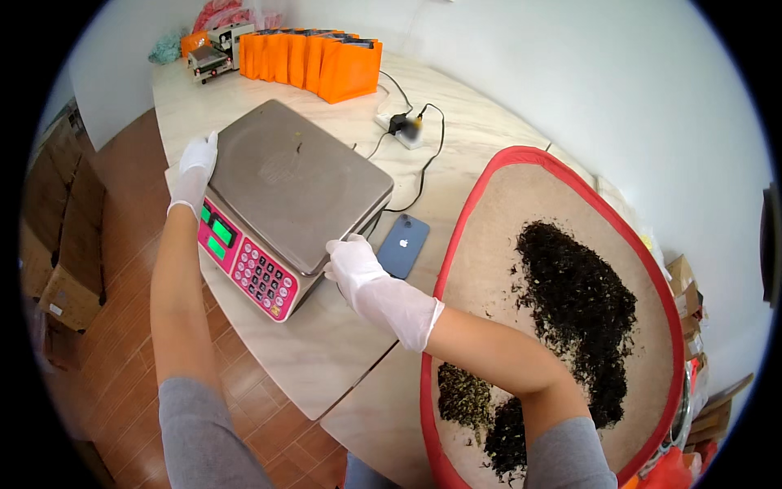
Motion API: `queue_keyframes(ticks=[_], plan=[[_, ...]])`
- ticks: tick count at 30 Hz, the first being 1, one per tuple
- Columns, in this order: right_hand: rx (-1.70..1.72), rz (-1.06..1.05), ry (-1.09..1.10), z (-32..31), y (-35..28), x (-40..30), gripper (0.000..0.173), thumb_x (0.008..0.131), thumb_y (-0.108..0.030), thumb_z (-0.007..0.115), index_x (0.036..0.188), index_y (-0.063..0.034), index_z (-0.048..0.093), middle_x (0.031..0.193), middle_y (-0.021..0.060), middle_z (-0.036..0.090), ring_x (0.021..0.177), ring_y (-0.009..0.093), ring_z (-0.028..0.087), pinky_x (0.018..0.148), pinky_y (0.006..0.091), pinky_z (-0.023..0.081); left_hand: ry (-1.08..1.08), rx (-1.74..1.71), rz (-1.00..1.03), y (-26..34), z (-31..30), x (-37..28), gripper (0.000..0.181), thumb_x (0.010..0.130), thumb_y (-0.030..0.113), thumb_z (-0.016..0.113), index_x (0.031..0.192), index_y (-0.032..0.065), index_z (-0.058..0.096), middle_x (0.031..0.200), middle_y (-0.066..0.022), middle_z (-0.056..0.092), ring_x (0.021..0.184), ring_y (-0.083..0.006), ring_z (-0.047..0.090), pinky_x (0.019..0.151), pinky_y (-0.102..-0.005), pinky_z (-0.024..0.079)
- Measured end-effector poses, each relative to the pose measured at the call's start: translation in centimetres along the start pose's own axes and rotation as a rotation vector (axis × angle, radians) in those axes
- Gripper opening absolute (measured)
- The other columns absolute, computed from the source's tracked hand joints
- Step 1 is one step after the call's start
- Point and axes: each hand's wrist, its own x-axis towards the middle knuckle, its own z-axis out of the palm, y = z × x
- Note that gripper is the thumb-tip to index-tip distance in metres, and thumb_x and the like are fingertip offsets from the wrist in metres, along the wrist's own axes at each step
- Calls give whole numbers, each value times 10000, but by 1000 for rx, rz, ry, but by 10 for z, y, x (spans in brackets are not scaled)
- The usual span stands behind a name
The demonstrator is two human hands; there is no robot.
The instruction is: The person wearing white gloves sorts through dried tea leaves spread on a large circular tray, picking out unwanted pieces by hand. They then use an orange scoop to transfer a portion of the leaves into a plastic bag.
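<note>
A digital weighing scale [250, 269] stands at an angle on the marble-patterned table, its pink keypad panel and lit green displays facing me. Its steel weighing plate [293, 183] carries only a few dark and yellowish crumbs. My left hand [197, 162], in a white glove, grips the scale's left edge. At the near right corner my right hand [354, 263], gloved too, has its fingers curled against the plate's rim and side. A blue smartphone [404, 246] lies face down just beyond my right wrist.
A red-rimmed round tray [476, 244] holds dark dried leaves [580, 305] and a smaller greenish-brown heap [462, 394]. Orange pouches [348, 70] stand in a row at the back, beside a small machine [223, 52]. Cables run from a power strip [400, 131]. Cardboard boxes [73, 244] sit at left.
</note>
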Motion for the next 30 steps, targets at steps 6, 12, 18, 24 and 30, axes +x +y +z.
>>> queue_keyframes(ticks=[6,12,18,24,30], plan=[[293,-181,-141,-28,-44,-109,465,936,-143,510,1363,10,406,1069,87,587,948,180,579,873,329,468,123,-2,166,61,-138,-9,527,970,496,418,1110,65,687,1128,-228,659,1084,-383,612,947,-452,459],[473,-307,-106,-100,-19,-229,527,990,-161,501,1451,18,322,1189,79,561,1038,164,550,953,326,430,309,-124,533,206,-278,-107,476,959,477,472,1100,70,674,1079,-171,684,1015,-343,637,915,-408,462],[662,-261,3,-149,40,-303,463,981,-100,464,1424,-6,368,1183,63,562,970,136,548,902,307,439,445,-322,883,343,-378,-305,374,971,411,532,1071,77,668,984,-97,682,886,-213,640,842,-308,466],[760,-188,189,-179,91,-332,353,951,-101,468,1301,-54,472,1043,40,572,931,143,523,840,293,443,485,-318,1184,415,-362,-379,334,948,404,566,1082,116,667,1038,-79,679,931,-246,650,828,-323,478],[955,-257,127,-180,75,-332,143,971,-102,511,1110,-78,538,931,53,604,866,198,620,823,365,510,342,-488,1030,399,-367,-354,357,965,405,567,1112,97,669,1018,-59,690,918,-182,644,838,-312,474]])
